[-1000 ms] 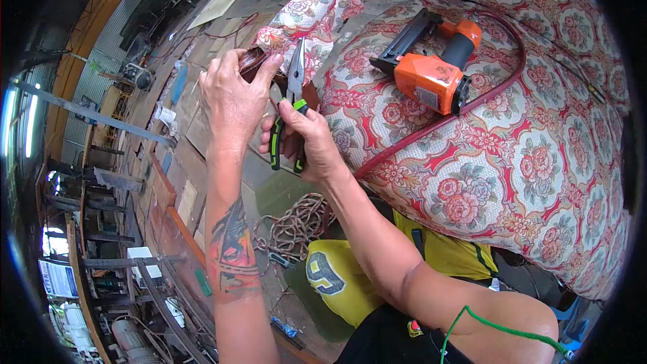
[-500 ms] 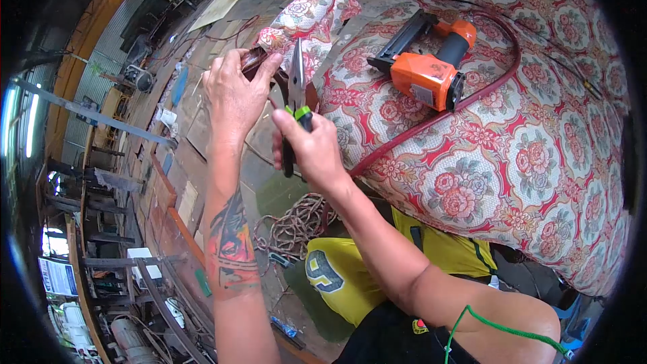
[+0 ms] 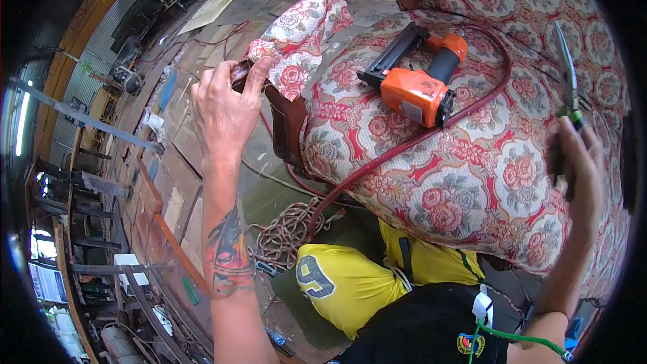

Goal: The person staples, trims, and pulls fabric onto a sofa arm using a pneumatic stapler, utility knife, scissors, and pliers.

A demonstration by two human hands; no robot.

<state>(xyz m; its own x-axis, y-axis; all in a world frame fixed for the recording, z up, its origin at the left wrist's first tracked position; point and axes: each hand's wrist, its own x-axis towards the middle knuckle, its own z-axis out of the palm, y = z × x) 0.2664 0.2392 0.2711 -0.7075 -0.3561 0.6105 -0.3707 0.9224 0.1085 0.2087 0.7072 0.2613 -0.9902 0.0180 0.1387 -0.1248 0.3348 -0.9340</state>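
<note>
My left hand (image 3: pixel 226 111) is wrapped round the front end of the dark wooden armrest (image 3: pixel 288 125) of an upholstered seat. Just beyond my thumb, loose floral fabric (image 3: pixel 293 44) covers the armrest's padded top. Out at the far right, my right hand (image 3: pixel 581 158) grips long-nose pliers (image 3: pixel 569 74) with green and black handles, their jaws pointing up over the floral cushion (image 3: pixel 465 175). An orange and black pneumatic stapler (image 3: pixel 414 91) lies on that cushion between my hands, touching neither.
A dark red air hose (image 3: pixel 377 162) curves across the seat and drops over its front edge. Coiled rope (image 3: pixel 290 232) lies on the floor by my knee. Wooden frames and motors (image 3: pixel 118 347) stand at the lower left.
My right hand has swung from the armrest to the far right, carrying the pliers. My left hand stays on the armrest end. The view has shifted slightly.
</note>
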